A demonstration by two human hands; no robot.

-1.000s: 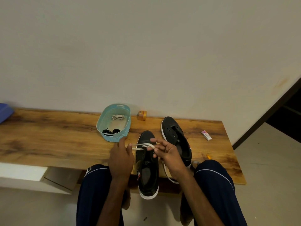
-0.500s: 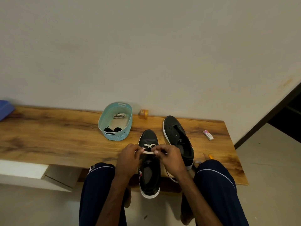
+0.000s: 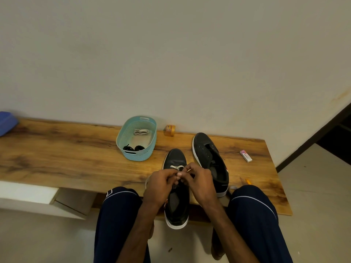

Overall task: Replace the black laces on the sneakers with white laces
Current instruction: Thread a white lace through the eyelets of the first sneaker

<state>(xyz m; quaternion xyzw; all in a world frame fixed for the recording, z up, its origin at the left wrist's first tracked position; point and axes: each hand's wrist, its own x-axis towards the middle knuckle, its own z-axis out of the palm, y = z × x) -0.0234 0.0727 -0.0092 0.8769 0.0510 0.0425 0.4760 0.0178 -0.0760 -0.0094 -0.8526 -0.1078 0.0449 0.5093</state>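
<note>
This looks like a plain room in a home rather than a workplace. A long, low wood-grain bench [image 3: 57, 160] stands pushed against a bare off-white wall [image 3: 171, 54]. Under the bench's left part sits a white box-shaped unit [image 3: 28, 194], and a pale smooth floor [image 3: 313, 186] runs past the bench's right end to a dark doorway [image 3: 338, 133]. On the bench lie household odds: a pale blue woven plastic basket [image 3: 139, 158] toward its back edge, a small orange jar [image 3: 169, 130] just beside the wall, a white eraser in a pink sleeve [image 3: 246, 156] near its right end, and a pair of black low-top sneakers with white soles [image 3: 207, 154].
</note>
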